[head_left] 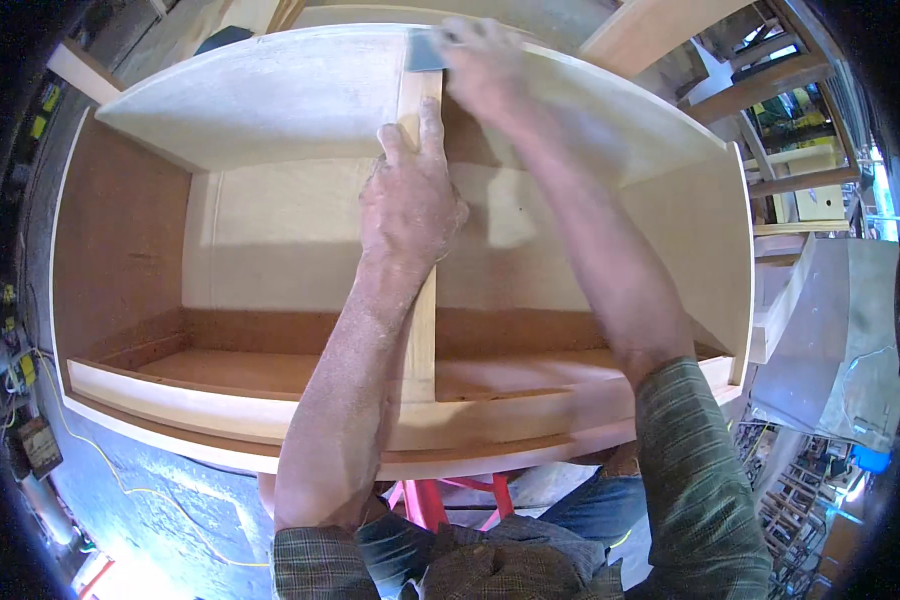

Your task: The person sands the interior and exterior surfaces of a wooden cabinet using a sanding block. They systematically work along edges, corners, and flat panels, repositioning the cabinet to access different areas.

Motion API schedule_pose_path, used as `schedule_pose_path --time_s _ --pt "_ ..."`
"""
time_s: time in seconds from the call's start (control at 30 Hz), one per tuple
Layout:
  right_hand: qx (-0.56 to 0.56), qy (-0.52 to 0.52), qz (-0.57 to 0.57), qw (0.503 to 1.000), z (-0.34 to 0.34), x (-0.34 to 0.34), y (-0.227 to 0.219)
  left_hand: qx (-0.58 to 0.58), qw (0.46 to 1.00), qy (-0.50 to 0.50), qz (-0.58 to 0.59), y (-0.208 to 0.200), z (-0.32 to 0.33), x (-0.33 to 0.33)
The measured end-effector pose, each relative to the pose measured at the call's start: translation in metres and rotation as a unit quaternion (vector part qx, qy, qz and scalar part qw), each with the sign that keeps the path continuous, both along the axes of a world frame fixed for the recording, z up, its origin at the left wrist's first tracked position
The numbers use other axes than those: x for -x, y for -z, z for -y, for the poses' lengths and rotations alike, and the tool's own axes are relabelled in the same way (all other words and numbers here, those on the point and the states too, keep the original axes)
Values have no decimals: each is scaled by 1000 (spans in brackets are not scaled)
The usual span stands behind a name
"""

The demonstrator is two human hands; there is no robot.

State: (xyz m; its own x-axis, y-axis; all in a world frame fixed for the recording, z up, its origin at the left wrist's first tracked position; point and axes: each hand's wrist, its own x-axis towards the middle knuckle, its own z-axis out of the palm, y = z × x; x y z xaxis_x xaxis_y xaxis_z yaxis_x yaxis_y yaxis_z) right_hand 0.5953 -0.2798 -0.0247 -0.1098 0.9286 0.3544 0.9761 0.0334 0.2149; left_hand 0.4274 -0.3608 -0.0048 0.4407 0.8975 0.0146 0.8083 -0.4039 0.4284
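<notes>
A large open wooden cabinet [300, 205] lies before me, with pale panels and reddish-brown inner sides. Down its middle runs a narrow wooden divider strip [422, 340]. My left hand [410, 205], dusted with pale powder, is closed round the strip's upper part, thumb on one side and a finger stretched along it. At the far end of the strip, my right hand [485, 75] holds a small grey-green piece of sandpaper [426, 50] flat against the wood. Motion blurs the right fingers, and they hide the sandpaper's right edge.
The cabinet's front rail [190, 398] crosses nearest my body. Red stand legs [425, 503] show beneath it. A yellow cord [120, 485] trails over the floor at left. Wooden frames [790, 180] stand at right, and a board [660, 30] rises at the far right.
</notes>
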Motion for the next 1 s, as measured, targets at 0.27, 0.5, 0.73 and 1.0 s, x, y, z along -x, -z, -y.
schedule_pose_path --time_s 0.27,0.5,0.73,1.0 --pt "5 34 -6 999 15 -45 1 5 999 -25 22 5 4 3" --pt "-42 -34 23 998 -2 -26 -11 -4 1000 0 -11 -1 -1 2" --pt "-10 -68 69 995 -20 -1 7 -4 999 -18 36 3 2 1" --pt "-135 19 34 990 58 -144 27 -18 1000 -18 -3 7 -1 4"
